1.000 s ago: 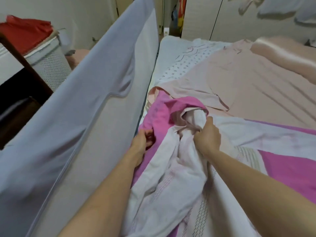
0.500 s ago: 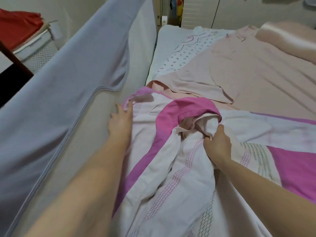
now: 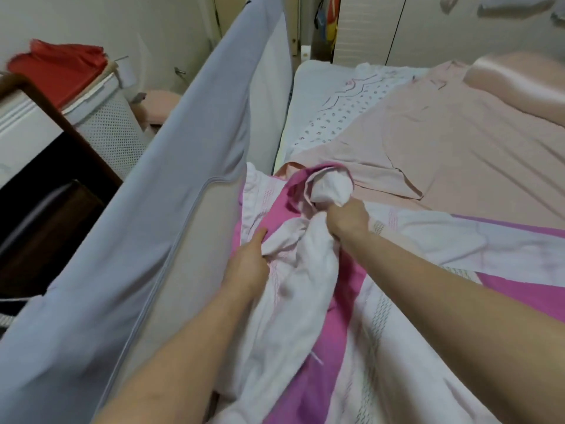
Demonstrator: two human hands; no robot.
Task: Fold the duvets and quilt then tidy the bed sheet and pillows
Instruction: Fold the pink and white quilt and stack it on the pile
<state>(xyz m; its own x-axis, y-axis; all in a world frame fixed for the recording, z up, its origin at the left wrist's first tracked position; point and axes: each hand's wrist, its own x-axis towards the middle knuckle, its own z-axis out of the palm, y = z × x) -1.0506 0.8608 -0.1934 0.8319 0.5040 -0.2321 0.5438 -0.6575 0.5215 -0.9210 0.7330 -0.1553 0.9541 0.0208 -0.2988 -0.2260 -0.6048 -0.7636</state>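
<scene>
While both hands work the pink-and-white duvet (image 3: 382,332) bunched at bed's left edge: right hand (image 3: 348,220) clenched round a wad of fabric, left hand (image 3: 249,264) w/ fingers tucked into a fold, grip unclear. Beige sheet (image 3: 458,148) beyond, pillow (image 3: 513,78) far right, grey bed rail (image 3: 183,179) alongside.

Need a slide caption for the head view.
Right hand grips bunched pink-and-white striped duvet; left hand holds its fold beside grey bed rail.
</scene>
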